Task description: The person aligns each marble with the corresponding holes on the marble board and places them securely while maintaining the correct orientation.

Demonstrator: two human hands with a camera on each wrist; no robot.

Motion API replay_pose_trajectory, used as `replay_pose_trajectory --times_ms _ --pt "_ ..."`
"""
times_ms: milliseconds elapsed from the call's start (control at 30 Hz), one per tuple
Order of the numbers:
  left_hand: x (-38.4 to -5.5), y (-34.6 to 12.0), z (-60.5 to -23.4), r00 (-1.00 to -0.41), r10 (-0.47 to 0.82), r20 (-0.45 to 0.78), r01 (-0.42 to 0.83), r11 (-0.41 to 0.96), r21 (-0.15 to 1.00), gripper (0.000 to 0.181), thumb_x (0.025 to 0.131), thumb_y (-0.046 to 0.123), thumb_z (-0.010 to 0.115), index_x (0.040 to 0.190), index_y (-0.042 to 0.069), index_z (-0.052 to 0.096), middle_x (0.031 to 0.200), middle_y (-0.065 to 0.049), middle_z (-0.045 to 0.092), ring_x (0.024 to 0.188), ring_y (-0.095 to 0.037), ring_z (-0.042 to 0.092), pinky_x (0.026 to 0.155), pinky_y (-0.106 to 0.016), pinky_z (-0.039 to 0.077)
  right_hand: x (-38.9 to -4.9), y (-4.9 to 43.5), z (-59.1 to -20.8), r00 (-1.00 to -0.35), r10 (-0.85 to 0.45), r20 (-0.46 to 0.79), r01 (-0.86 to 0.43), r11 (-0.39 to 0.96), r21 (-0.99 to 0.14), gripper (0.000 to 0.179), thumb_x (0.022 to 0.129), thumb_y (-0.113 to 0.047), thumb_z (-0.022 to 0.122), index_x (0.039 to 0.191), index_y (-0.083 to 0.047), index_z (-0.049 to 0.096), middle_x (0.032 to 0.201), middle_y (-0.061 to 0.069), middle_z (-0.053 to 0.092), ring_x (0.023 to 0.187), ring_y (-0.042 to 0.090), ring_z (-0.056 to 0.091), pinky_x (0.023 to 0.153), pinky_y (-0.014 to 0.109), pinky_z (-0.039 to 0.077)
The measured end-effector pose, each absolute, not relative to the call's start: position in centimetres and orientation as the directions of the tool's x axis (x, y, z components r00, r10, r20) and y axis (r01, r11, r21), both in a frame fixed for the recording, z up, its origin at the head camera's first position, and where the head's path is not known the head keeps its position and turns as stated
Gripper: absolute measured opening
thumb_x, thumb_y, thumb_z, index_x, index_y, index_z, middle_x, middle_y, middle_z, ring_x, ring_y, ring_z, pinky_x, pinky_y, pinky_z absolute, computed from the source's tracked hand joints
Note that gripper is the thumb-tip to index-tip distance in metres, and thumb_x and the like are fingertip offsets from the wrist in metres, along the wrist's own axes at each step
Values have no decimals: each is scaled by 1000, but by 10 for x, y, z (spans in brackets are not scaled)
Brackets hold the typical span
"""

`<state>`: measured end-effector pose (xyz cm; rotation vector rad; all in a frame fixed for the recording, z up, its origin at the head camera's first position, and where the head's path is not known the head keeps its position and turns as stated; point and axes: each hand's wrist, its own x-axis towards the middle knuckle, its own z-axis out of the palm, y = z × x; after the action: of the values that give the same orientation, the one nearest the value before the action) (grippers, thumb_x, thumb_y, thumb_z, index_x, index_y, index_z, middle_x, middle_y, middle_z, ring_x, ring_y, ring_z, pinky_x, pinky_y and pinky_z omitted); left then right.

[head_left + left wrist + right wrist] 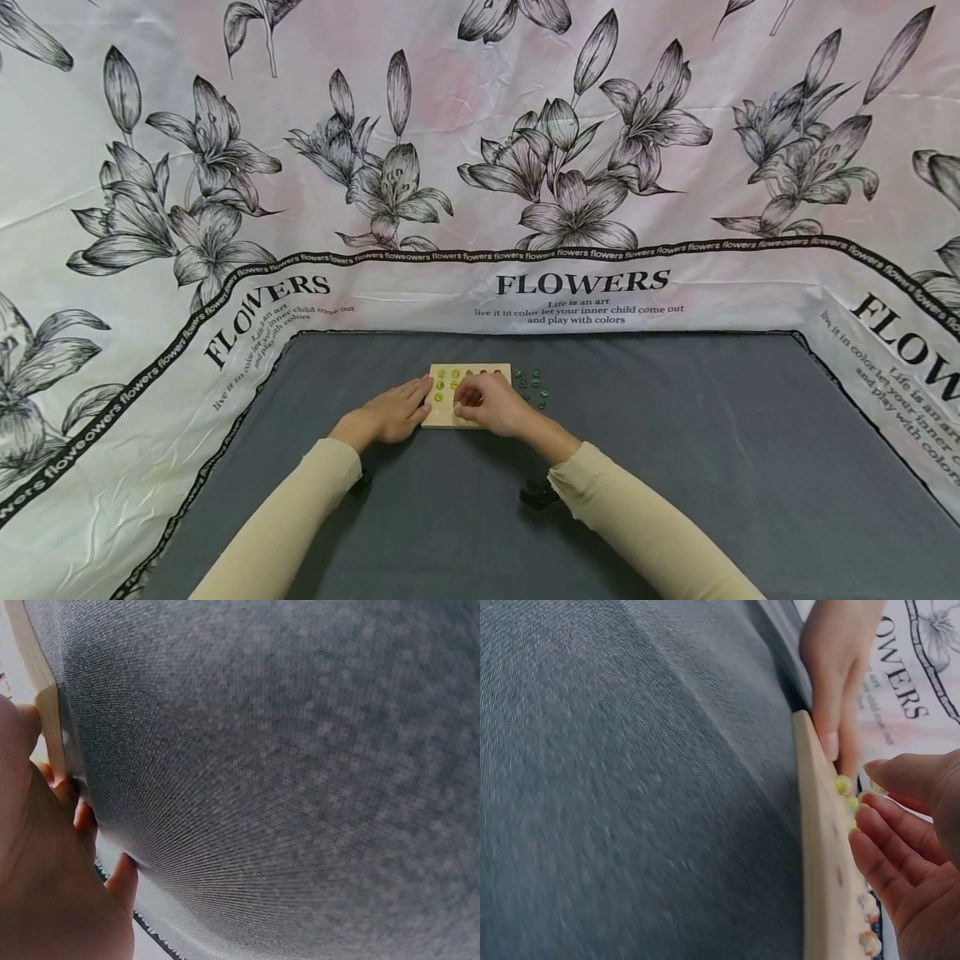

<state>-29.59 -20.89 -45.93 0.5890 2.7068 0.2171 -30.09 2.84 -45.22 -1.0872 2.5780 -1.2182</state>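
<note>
A pale wooden board lies on the grey cloth with rows of round hollows. Yellow-green marbles sit in its left part; orange-and-white marbles show in the right wrist view. My left hand rests with straight fingers against the board's left edge. Over the board's middle, my right hand pinches a small yellow-green marble between thumb and finger. That hand hides part of the board in the head view.
Several dark green marbles lie loose on the cloth just right of the board. The grey tabletop stretches to both sides, bordered by a white flower-printed cloth. A black wrist device sits under the right forearm.
</note>
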Motion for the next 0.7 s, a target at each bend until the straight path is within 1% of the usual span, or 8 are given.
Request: replay_pose_trajectory --times_ms 167,300,400,567,700 --pt "-301 -211 -465 -849 429 -310 373 900 225 63 114 41 28 166 11 11 171 -10 12 157 -30 14 126 -50 17 -298 17 -455 -757 -620 206 -556 446 -701 10 94 -5 74 103 -1 72 90 5 70 79 15 66 72 25 55" --pt "-304 -212 -470 -846 427 -320 376 902 211 63 114 43 27 166 13 10 172 -8 10 158 -28 12 127 -49 16 -298 9 -458 -757 -620 208 -565 459 -686 12 95 -6 73 106 0 72 92 7 71 81 17 67 73 27 56" --pt "-305 -213 -473 -844 423 -329 375 905 202 63 113 45 25 166 15 8 172 -6 8 158 -26 11 127 -48 15 -299 3 -461 -755 -622 207 -570 467 -676 11 95 -5 72 104 0 73 91 8 72 80 16 67 72 28 56" --pt "-305 -213 -472 -845 431 -317 374 899 227 63 114 42 28 166 13 10 172 -8 10 158 -28 13 127 -49 17 -303 -4 -468 -752 -624 214 -586 483 -651 6 95 -4 71 100 -2 75 88 6 72 77 14 66 70 27 55" --pt "-301 -212 -466 -845 432 -316 374 899 230 63 114 41 28 166 12 9 172 -9 10 158 -29 13 127 -50 17 -305 -7 -471 -750 -625 217 -598 500 -627 9 95 -5 70 102 -3 76 88 6 73 77 15 66 71 30 55"
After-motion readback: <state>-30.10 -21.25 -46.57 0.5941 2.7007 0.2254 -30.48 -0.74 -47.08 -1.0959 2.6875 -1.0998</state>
